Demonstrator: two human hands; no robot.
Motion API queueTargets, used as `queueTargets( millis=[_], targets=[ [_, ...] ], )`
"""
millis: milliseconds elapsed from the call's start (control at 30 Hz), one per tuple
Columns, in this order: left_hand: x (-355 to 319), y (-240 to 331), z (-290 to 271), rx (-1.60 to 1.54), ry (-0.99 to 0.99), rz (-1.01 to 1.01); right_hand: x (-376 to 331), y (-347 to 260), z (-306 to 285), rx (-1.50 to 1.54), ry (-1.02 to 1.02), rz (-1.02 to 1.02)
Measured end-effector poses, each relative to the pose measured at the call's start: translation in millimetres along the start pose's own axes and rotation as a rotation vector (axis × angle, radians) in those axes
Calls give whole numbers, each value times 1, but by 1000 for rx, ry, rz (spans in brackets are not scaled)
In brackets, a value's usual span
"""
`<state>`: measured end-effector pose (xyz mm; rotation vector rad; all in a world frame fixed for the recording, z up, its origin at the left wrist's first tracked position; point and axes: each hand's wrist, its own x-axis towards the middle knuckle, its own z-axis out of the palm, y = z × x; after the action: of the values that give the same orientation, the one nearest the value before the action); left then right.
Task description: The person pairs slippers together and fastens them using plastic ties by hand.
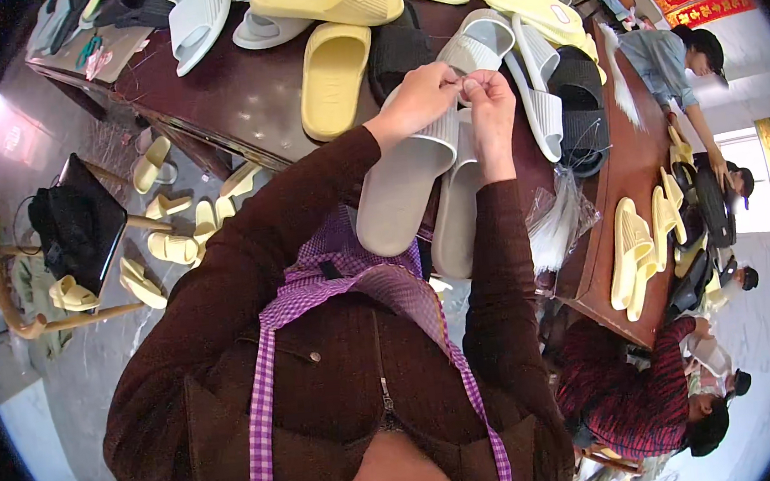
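My left hand (pixel 420 100) and my right hand (pixel 491 117) meet with fingertips pinched together; what lies between them is too small to tell. Just below them a grey slipper (pixel 398 204) hangs with its heel toward me, its ribbed strap partly behind my left hand. Alongside it on the right is a second grey slipper (pixel 457 225), partly covered by my right hand and wrist. Beyond my fingers lies a light grey slipper (pixel 479 42). A yellow slipper (pixel 334 80) rests on the table to the left of my hands.
The dark red table (pixel 250 106) carries more yellow, white and black slippers (pixel 580 109). A bundle of thin white strands (pixel 559 221) sits at the right edge. Yellow slippers are scattered on the floor at left, near a chair (pixel 83 239). Other people work along a table (pixel 606 249) at right.
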<state>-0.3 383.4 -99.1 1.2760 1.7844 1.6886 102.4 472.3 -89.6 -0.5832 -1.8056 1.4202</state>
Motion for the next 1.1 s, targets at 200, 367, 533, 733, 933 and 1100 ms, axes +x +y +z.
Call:
queueTargets(
  millis=[200,367,533,733,933,1100],
  targets=[
    [0,-12,0,-64,34,-16,-2,0,2,65,36,13],
    [1,-21,0,-286,38,-107,-5,-3,5,67,66,58],
    [-2,-14,-3,-429,6,-197,-8,3,1,106,113,37],
    [-2,-9,-11,-629,-17,-354,-12,6,4,3,81,-6],
    [1,-15,-19,-726,-159,-326,-14,4,7,-23,71,2],
    [4,-22,-24,-703,-236,-330,-15,2,9,-8,64,10]
  ],
)
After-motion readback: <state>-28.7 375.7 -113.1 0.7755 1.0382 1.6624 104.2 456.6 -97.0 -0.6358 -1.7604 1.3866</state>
